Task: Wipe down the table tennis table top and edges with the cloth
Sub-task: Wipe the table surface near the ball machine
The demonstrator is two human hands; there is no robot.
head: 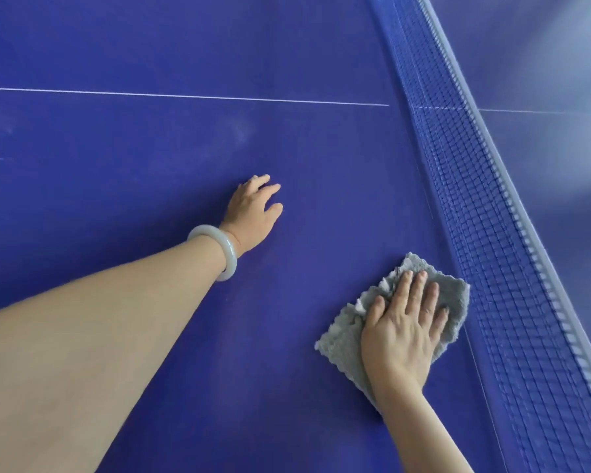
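A blue table tennis table top point(185, 148) fills the view. A grey fluffy cloth point(345, 339) lies flat on it at the lower right, close to the net. My right hand point(403, 329) presses down on the cloth with straight, spread fingers. My left hand point(253, 213) rests on the bare table surface further left and away from the cloth, fingers loosely spread, holding nothing. A pale bangle point(219, 249) sits on my left wrist.
The blue net point(475, 199) with a white top band runs diagonally down the right side. A thin white centre line point(185, 96) crosses the table. Faint dusty smears point(239, 131) show on the surface above my left hand. The far half of the table lies beyond the net.
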